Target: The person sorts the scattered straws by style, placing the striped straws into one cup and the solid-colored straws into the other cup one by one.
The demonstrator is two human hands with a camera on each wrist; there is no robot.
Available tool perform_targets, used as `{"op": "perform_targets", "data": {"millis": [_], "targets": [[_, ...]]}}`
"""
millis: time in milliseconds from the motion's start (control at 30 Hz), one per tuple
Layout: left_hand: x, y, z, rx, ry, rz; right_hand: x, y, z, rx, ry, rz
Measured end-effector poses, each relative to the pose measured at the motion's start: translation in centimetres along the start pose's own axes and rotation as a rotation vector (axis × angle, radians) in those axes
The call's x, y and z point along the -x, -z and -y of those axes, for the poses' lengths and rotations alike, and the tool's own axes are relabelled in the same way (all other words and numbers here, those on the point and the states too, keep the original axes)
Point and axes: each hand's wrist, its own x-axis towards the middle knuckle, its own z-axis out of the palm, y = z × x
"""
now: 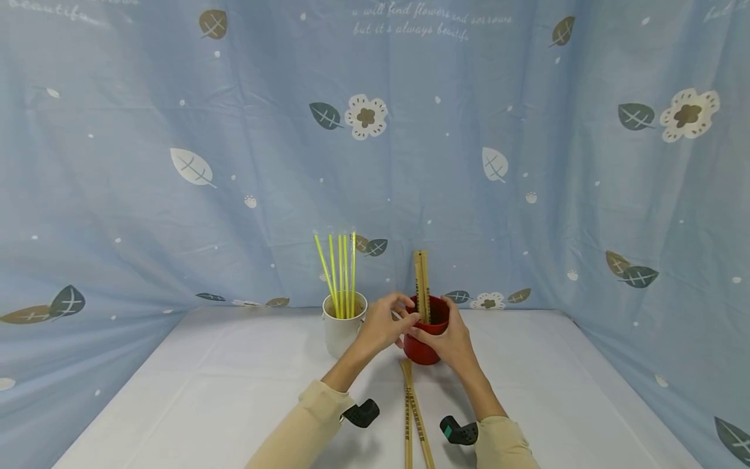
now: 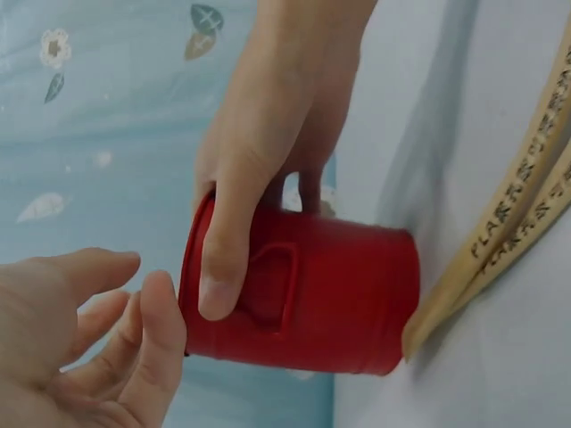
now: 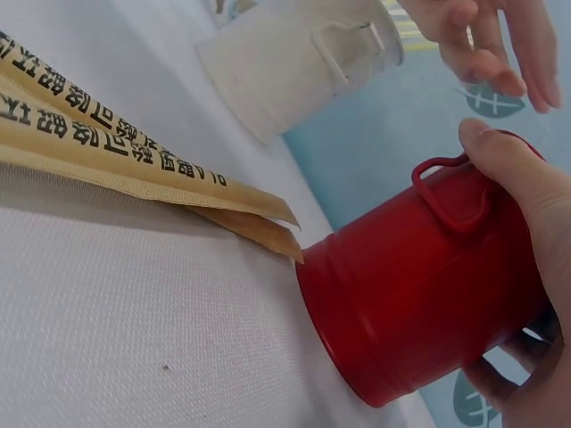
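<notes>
My right hand [image 1: 452, 339] grips a small red metal cup [image 1: 422, 353] by its upper part. The thumb lies over the rim near the side handle, and the fingers reach round the far side. Two paper-wrapped straws [image 1: 422, 280] with dark printing stand in this cup. To its left is my left hand [image 1: 382, 320], fingers loosely bent and holding nothing. In the left wrist view, a fingertip [image 2: 162, 308] of it comes right at the cup's rim. Two more paper-wrapped straws [image 1: 408, 407] lie on the white tabletop in front of the cup, their far ends at its base.
A white metal cup [image 1: 338, 339] stands left of the red one, holding several yellow-green straws [image 1: 342, 270]. Behind the white table [image 1: 222, 378] hangs a blue patterned curtain [image 1: 263, 130]. A dark wrist camera sits at each sleeve cuff.
</notes>
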Motion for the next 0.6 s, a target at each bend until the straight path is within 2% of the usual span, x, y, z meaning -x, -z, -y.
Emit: {"op": "perform_targets", "data": {"millis": [133,300,600], "targets": [[1.0,-0.1,-0.1,-0.068,-0.006,0.022,0.0,0.0,-0.1,0.006,0.016,-0.013],[2.3,-0.2,-0.4,-0.081,-0.01,0.073,0.0,0.0,-0.1,0.008,0.033,-0.018],[4.5,-0.3,-0.6,-0.19,0.06,0.191,0.1,0.1,0.0,-0.015,0.005,-0.008]]}}
